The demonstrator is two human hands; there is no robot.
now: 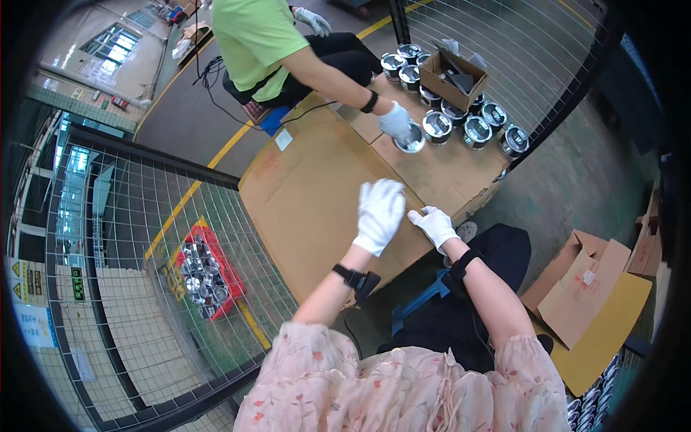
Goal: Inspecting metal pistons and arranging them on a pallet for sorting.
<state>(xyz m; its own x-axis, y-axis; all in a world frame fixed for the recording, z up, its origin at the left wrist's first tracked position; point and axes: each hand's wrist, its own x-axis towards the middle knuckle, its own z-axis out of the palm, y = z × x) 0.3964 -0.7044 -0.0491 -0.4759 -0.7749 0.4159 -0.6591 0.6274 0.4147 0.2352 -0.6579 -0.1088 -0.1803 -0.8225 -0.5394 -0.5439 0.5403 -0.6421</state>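
Note:
My left hand (381, 214), in a white glove, is over the cardboard-covered table (309, 194), its fingers loosely bent and nothing visible in them. To its right my right hand (435, 226), also gloved, rests at the table's near edge with the thumb apart from the fingers. Across from me, a co-worker's gloved hand (395, 122) holds a round shiny metal part (411, 140) on the table. Beside it stand several more such metal parts (477, 132) with dark sides.
An opened small carton (453, 81) sits among the metal parts. Wire mesh fencing (137, 216) runs along the left. Outside it, a red crate (234, 288) holds shiny parts. A large opened cardboard box (576, 288) lies at right. A blue stool (421, 299) shows below the table.

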